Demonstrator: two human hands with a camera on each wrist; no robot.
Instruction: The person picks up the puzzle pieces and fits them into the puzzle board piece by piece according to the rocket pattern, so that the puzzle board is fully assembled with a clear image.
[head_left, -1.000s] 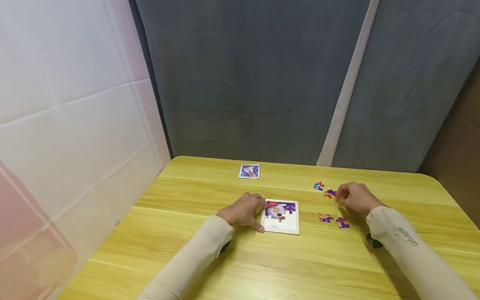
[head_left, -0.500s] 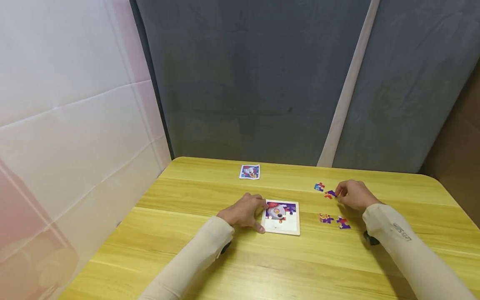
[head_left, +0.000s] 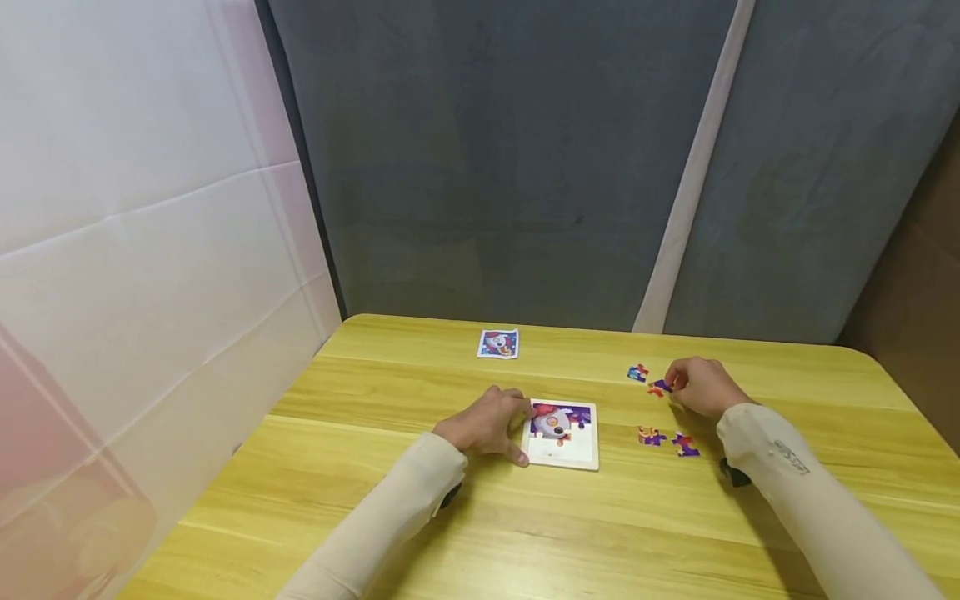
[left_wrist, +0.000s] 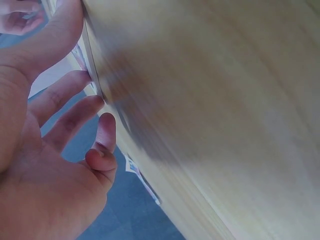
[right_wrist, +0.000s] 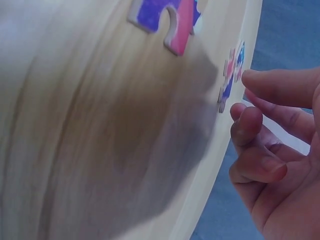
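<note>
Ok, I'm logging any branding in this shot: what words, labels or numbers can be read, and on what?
Dark print on the right sleeve: too small and tilted to read.
Picture card and puzzle board: pictures only, no text legible.

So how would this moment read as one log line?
left hand: rests on puzzle board edge | right hand: fingertips at loose piece, grip unclear | spare pieces: on table

I see a yellow wood-grain worktop (head_left: 600,533). On it lie a white-framed square puzzle board (head_left: 562,435), a small picture card (head_left: 498,343) near the far edge, and four loose purple-and-red jigsaw pieces (head_left: 651,436) to the board's right.
</note>
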